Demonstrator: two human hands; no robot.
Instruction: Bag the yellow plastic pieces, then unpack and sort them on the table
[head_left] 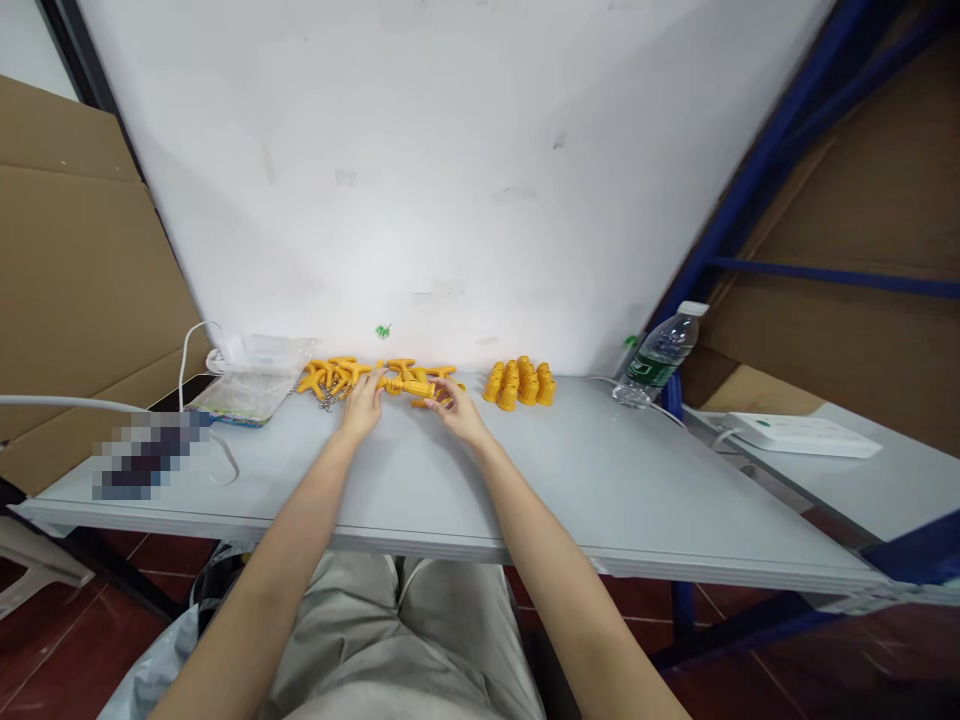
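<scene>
Between my two hands lies a yellow plastic piece, long and narrow, held level just above the grey table. My left hand pinches its left end. At the other end, the fingers and thumb of my right hand close round it. Behind and to the left is a pile of yellow T-shaped pieces, with small shiny metal bits at its front. More yellow T-shaped pieces lie just behind my hands. To the right, several yellow cup-shaped pieces stand in tight rows.
A clear plastic bag and white cables lie at the left, near a pixelated object. A water bottle leans at the right back. The white board rises behind the table. A white power strip lies further right.
</scene>
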